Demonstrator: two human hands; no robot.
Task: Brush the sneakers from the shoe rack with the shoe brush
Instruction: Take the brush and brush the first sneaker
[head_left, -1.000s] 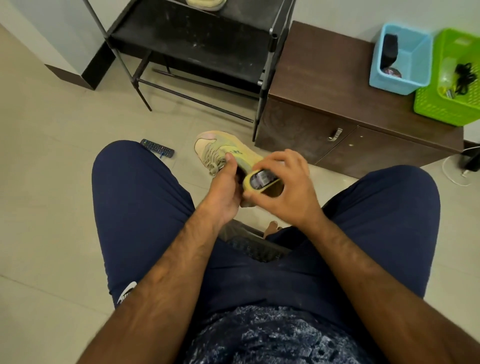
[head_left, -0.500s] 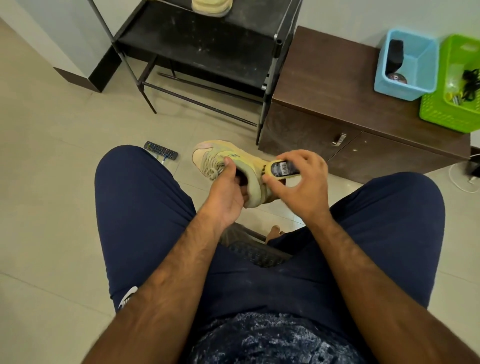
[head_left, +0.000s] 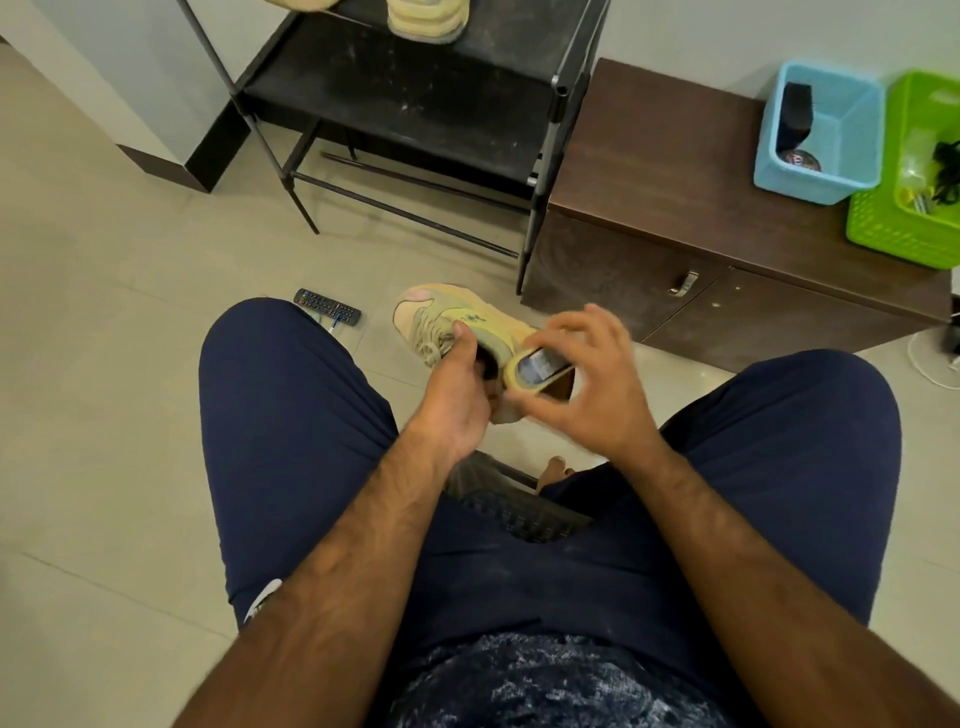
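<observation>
Both bare forearms reach forward and converge between the spread knees. The left grip (head_left: 457, 400) is turned thumb-up. Its thumb presses on the collar of the pale yellow and pink suede sneaker (head_left: 441, 312), and its fingers are tucked out of sight at the shoe's opening. Just right of it, the right grip (head_left: 597, 384) arches over the yellow oval shoe brush (head_left: 540, 369). It pinches the brush between thumb and curled, slightly blurred fingers.
</observation>
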